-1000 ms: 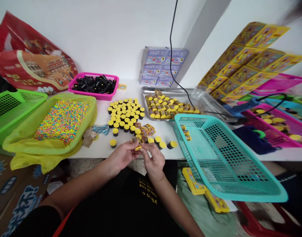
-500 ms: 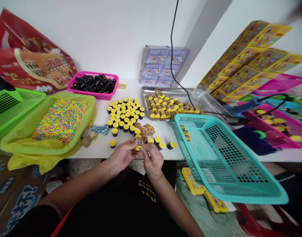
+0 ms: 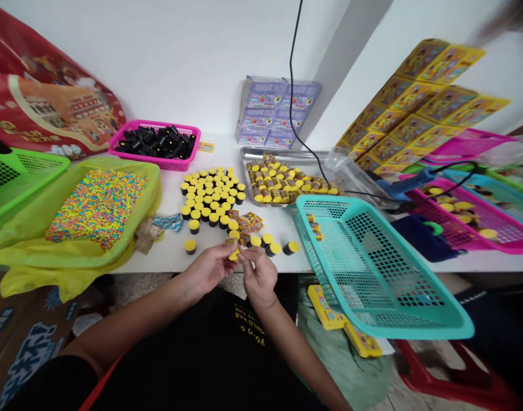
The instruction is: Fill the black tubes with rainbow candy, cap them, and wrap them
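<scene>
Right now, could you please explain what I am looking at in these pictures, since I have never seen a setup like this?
There is no machine here: the pictures come from one camera worn on a person's head, looking down at their two bare hands. The left hand and right hand together hold a small yellow packet just above a white table. On the table stand small pots with yellow lids, a metal tray of wrapped yellow rolls, a pink basket of black tubes, and a teal basket.
</scene>
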A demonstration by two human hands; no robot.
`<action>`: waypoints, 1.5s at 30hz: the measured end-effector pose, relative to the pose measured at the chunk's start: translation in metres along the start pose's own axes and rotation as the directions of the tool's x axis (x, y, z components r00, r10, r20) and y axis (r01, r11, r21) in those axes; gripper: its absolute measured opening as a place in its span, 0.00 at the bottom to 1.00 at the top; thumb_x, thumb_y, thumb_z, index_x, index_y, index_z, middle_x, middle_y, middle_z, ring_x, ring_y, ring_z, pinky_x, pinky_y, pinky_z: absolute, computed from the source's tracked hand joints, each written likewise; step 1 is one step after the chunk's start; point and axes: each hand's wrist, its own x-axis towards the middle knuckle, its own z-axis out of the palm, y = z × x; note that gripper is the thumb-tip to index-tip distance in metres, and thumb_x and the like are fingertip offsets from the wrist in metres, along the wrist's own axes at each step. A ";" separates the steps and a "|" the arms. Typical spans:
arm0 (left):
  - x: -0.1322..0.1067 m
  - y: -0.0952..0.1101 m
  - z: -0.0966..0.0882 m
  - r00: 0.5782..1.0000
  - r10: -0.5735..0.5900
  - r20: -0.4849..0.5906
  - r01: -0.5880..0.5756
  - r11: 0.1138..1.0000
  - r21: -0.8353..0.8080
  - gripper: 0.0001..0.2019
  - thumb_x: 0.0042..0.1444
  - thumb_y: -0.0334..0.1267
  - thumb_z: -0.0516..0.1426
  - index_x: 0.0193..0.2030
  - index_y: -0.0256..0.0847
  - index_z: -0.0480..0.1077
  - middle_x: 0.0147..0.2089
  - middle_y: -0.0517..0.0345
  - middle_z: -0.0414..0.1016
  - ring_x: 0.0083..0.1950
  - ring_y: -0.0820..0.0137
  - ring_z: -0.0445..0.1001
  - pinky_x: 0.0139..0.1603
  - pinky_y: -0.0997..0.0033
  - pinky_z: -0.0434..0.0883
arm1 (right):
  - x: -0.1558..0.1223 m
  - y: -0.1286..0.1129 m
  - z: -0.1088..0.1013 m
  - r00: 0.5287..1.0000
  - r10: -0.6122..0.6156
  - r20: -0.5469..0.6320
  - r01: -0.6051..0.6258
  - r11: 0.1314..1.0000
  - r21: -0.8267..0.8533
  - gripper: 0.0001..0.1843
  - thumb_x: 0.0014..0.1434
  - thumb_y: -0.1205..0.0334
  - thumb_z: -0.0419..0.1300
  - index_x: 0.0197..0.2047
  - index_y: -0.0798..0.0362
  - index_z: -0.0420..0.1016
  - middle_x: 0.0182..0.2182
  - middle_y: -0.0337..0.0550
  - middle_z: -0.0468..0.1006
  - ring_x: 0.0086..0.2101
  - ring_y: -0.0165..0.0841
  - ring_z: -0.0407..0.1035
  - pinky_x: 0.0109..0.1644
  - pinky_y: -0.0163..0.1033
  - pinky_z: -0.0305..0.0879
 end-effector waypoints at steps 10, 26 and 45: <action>-0.003 0.001 -0.001 0.997 0.067 0.028 -0.070 0.991 0.115 0.18 0.47 0.48 0.69 0.32 0.34 0.73 0.27 0.58 0.73 0.26 0.75 0.69 0.29 0.75 0.63 | 0.010 -0.006 -0.007 0.990 0.071 0.119 -0.073 0.997 0.010 0.10 0.63 0.65 0.60 0.47 0.49 0.77 0.37 0.46 0.76 0.37 0.36 0.73 0.39 0.43 0.74; 0.000 -0.002 0.002 0.990 0.137 -0.036 -0.131 0.982 0.137 0.13 0.46 0.38 0.70 0.35 0.36 0.75 0.32 0.57 0.77 0.31 0.73 0.74 0.31 0.76 0.68 | 0.009 -0.006 -0.006 0.989 0.085 0.122 -0.081 0.996 -0.037 0.10 0.63 0.60 0.60 0.47 0.51 0.75 0.33 0.45 0.77 0.33 0.36 0.72 0.38 0.43 0.71; -0.033 0.081 -0.054 0.680 0.732 -0.048 -0.476 0.491 0.730 0.15 0.57 0.48 0.59 0.26 0.40 0.65 0.19 0.63 0.65 0.20 0.75 0.63 0.23 0.75 0.59 | 0.090 0.119 -0.187 0.595 0.748 0.294 -0.458 0.616 -0.641 0.07 0.34 0.62 0.67 0.21 0.50 0.75 0.16 0.40 0.73 0.18 0.34 0.65 0.23 0.39 0.58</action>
